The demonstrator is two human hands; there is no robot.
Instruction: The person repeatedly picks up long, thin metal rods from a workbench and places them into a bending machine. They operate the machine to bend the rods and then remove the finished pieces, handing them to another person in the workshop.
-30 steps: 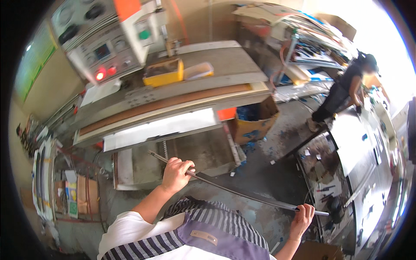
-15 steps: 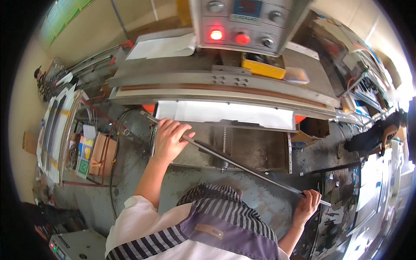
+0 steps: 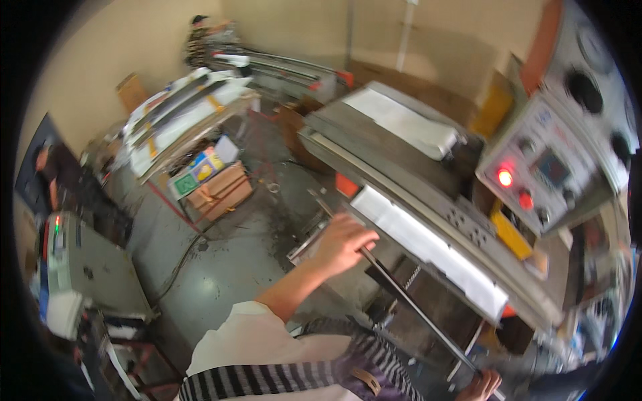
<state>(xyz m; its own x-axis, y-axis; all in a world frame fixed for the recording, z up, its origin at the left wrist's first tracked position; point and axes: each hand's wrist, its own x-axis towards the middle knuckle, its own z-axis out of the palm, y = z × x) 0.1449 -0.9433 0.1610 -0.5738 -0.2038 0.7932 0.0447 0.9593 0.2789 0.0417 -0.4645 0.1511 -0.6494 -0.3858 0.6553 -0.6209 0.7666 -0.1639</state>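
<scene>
A long, thin metal bar point(image 3: 420, 309) stretches slantwise in front of my body, in front of a large grey press-like machine point(image 3: 394, 175). My left hand point(image 3: 344, 242) is closed round it near its far left end. Close to the other end, at the lower edge of the picture, my right hand point(image 3: 483, 386) grips the same bar, partly cut off from view. Beyond the bar, a long white sheet point(image 3: 428, 247) lies along the machine's lower ledge. The picture is somewhat blurred.
A control box point(image 3: 535, 170) with red lights hangs at the right. Left stands a table point(image 3: 180, 127) with long strips on it, cartons point(image 3: 221, 190) underneath. A grey cabinet point(image 3: 97, 267) stands nearer, with a person point(image 3: 83, 180) behind it; another person point(image 3: 198, 43) is far back.
The view has swung to the left, so the machine now sits at the right and more of the left side shows. Both hands keep hold of the metal bar.
</scene>
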